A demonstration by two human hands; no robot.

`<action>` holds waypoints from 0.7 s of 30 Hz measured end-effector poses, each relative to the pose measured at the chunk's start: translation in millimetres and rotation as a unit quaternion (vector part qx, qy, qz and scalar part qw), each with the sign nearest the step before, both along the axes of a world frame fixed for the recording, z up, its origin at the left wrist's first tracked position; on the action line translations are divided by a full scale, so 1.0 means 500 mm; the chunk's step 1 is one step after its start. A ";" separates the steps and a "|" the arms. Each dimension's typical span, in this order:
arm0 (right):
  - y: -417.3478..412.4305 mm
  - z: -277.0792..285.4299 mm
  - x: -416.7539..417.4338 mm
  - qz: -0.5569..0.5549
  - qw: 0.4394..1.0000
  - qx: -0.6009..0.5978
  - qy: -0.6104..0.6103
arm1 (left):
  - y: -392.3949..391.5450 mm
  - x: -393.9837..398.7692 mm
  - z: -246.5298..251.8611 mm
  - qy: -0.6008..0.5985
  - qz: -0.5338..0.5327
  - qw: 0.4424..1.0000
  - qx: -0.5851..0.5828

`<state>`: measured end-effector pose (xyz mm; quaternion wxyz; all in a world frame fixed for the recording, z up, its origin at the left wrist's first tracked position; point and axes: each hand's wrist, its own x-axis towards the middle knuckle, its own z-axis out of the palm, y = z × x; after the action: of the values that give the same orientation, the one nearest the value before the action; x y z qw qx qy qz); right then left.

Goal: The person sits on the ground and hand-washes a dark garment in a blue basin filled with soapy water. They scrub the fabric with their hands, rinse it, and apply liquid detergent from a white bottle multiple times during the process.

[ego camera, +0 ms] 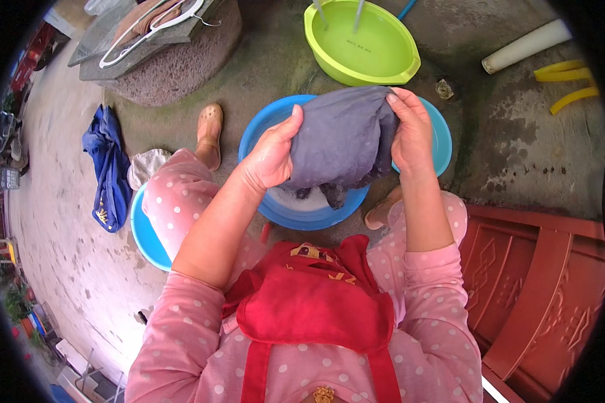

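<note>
A dark grey wet cloth (340,136) is stretched between my two hands above a blue plastic basin (310,219). My left hand (277,151) grips its left edge, thumb on top. At the upper right corner, my right hand (412,128) pinches the fabric between thumb and fingers. The lower end of the cloth hangs crumpled, close over whitish sudsy water (295,198) in the basin; whether it touches the water I cannot tell. Part of the basin is hidden behind the cloth and my left hand.
A lime-green basin of water (360,48) stands beyond. Light-blue basins stand at right (437,138) and left (148,237). Blue clothing (106,171) and a pale cloth (147,165) lie left. Hangers (154,32) rest on a stone slab. A white pipe (527,46) and red door panel (534,297) are right.
</note>
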<state>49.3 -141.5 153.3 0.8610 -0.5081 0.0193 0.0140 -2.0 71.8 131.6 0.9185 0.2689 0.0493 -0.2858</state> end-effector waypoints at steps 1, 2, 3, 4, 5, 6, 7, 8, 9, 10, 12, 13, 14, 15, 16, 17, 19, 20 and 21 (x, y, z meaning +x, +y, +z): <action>0.000 -0.005 0.000 -0.002 1.000 -0.005 -0.001 | 0.001 0.000 -0.002 0.003 -0.002 1.000 -0.007; 0.000 -0.007 0.000 -0.005 1.000 -0.009 -0.001 | 0.001 0.000 -0.004 0.005 -0.004 1.000 -0.015; 0.000 -0.007 0.000 -0.002 1.000 -0.007 0.000 | 0.001 0.000 -0.004 0.005 -0.003 1.000 -0.018; 0.001 -0.007 -0.001 0.001 1.000 -0.005 0.000 | 0.002 -0.001 -0.004 0.005 -0.003 1.000 -0.021; 0.001 -0.007 -0.001 0.004 1.000 -0.003 0.001 | 0.002 -0.001 -0.005 0.005 -0.003 1.000 -0.025; 0.002 -0.007 -0.002 0.004 1.000 -0.005 0.001 | 0.002 -0.001 -0.006 0.007 -0.004 1.000 -0.028; 0.003 -0.005 -0.003 0.004 1.000 -0.006 0.002 | 0.002 0.000 -0.007 0.009 -0.005 0.999 -0.031; 0.004 -0.004 -0.004 0.004 1.000 -0.007 0.002 | 0.003 0.000 -0.007 0.011 -0.006 0.999 -0.033; 0.003 -0.005 -0.004 0.003 1.000 -0.013 0.007 | 0.002 0.001 -0.009 0.013 -0.007 0.999 -0.034; 0.001 -0.007 -0.003 0.003 1.000 -0.020 0.011 | 0.002 0.001 -0.011 0.015 -0.008 0.999 -0.035; 0.000 -0.010 -0.003 0.007 0.999 -0.024 0.020 | 0.002 0.002 -0.013 0.022 -0.009 0.999 -0.034; 0.000 -0.011 -0.003 0.012 0.999 -0.022 0.024 | 0.002 0.002 -0.013 0.028 -0.010 0.999 -0.032; 0.000 -0.011 -0.003 0.018 0.999 -0.020 0.028 | 0.002 0.002 -0.014 0.033 -0.011 0.999 -0.030; 0.003 -0.008 0.001 0.018 0.999 -0.033 0.028 | 0.003 0.005 -0.009 0.040 -0.004 0.999 -0.017; 0.005 -0.004 -0.004 0.019 0.998 -0.047 0.027 | 0.001 0.001 -0.006 0.046 0.003 0.999 -0.004; 0.007 -0.001 -0.009 0.020 0.998 -0.060 0.027 | -0.004 -0.002 -0.003 0.053 0.011 0.999 0.009; 0.010 -0.002 -0.015 0.047 0.997 -0.056 0.031 | -0.008 -0.004 -0.001 0.060 0.022 0.998 0.018; 0.015 0.001 -0.018 0.059 0.997 -0.052 0.026 | -0.009 -0.002 -0.002 0.065 0.027 0.997 0.022; 0.016 0.003 -0.024 0.069 0.996 -0.052 0.023 | -0.012 -0.001 -0.007 0.071 0.030 0.997 0.023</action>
<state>37.6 -133.5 154.8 0.8299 -0.5517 0.0046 0.0837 -2.7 65.6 128.0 0.9143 0.2673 0.1291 -0.2757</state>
